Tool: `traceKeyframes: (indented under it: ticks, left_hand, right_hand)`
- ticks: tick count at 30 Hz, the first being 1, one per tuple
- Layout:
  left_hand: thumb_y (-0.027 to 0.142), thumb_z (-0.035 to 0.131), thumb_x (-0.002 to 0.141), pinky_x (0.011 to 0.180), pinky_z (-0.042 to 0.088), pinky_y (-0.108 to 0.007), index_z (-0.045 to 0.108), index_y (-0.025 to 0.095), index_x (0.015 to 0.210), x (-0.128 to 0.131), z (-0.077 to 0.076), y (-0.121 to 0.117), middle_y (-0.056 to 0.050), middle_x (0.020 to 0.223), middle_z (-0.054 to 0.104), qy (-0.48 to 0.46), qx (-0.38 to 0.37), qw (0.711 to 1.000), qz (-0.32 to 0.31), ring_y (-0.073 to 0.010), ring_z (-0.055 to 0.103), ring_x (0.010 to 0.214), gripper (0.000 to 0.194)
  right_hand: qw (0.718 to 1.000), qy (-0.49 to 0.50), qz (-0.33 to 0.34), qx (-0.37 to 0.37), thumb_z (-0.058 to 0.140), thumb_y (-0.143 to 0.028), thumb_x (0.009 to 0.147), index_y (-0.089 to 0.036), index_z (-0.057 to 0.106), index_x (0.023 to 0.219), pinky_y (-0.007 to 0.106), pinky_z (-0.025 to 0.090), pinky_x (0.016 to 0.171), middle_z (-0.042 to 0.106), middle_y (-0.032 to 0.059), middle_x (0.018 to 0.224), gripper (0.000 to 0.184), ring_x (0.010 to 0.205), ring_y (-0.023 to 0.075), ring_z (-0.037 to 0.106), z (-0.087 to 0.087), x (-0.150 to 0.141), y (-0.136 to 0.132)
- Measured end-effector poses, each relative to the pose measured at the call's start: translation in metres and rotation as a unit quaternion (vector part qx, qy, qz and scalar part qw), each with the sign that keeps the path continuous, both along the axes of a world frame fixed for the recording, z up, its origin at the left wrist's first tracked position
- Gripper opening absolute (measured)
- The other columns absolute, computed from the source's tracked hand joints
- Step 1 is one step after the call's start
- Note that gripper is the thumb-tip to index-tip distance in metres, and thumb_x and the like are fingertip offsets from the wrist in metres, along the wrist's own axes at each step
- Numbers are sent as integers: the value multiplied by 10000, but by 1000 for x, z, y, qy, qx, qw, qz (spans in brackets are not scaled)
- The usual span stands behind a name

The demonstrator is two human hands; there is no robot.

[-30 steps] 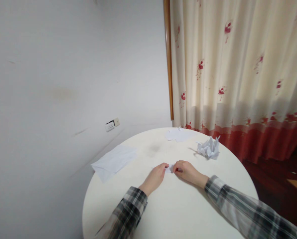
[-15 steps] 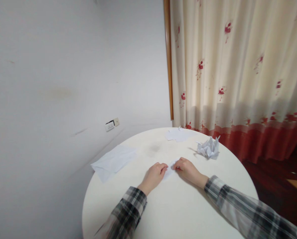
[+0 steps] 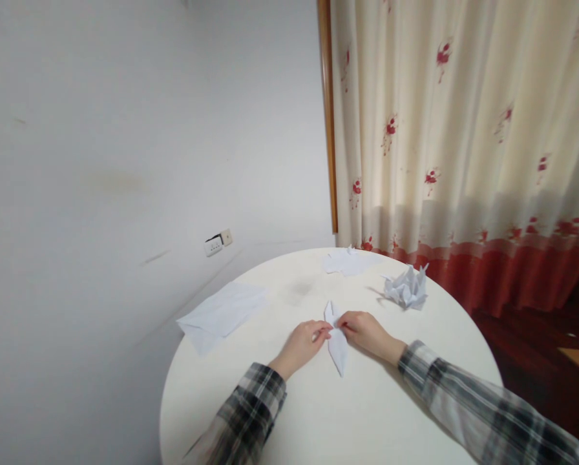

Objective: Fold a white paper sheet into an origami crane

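Note:
A narrow folded piece of white paper lies on the round white table, pointed at its near end, with a slimmer part reaching out beyond my fingers. My left hand pinches its middle from the left, thumb and forefinger closed on it. From the right, my right hand grips the same middle with bent fingers. Both hands rest low over the tabletop, their fingertips close together. The paper's centre is partly hidden behind the fingers.
Folded white paper shapes stand in a cluster at the right of the table. Flat white sheets lie at the left edge, and more paper at the far edge. A wall socket and a curtain are behind.
The folded paper has turned and now shows as a long narrow shape pointing toward me and away. Both hands stay near the same spot, with fingers shifted slightly.

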State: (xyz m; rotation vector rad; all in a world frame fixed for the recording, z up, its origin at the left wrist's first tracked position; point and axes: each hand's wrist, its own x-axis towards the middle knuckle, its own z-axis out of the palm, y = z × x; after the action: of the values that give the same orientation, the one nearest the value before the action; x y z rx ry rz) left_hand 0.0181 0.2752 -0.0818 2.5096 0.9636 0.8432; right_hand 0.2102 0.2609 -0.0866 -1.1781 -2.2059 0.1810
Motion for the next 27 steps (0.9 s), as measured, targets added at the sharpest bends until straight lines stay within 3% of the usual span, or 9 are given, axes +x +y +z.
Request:
traceKeyframes:
  ticks: [6, 14, 27]
  left_hand:
    - [189, 525, 771, 837, 403, -269, 608, 199, 894, -1, -3, 2, -27, 926, 599, 8, 33, 999, -21, -152, 519, 910, 149]
    - [223, 490, 796, 971, 325, -290, 543, 226, 1083, -5, -11, 9, -15, 1182, 506, 51, 36, 998, -19, -145, 437, 1091, 292]
    - [269, 459, 817, 952, 350, -310, 566, 211, 1061, -3, -10, 10, -24, 1127, 554, 44, 29, 999, -9, -159, 477, 1053, 272]
  right_hand:
    - [1000, 4, 14, -6, 462, -132, 734, -178, 605, 837, 230, 397, 738, 621, 22, 829, 183, 793, 135, 552, -1, 0, 1]
    - [1000, -2, 11, 10, 488, -124, 722, -176, 608, 839, 255, 389, 771, 612, 42, 847, 175, 850, 153, 526, -7, 1, 6]
    - [1000, -23, -2, -19, 489, -184, 755, -181, 594, 873, 228, 392, 740, 607, 36, 862, 158, 822, 143, 547, 0, -1, 0]
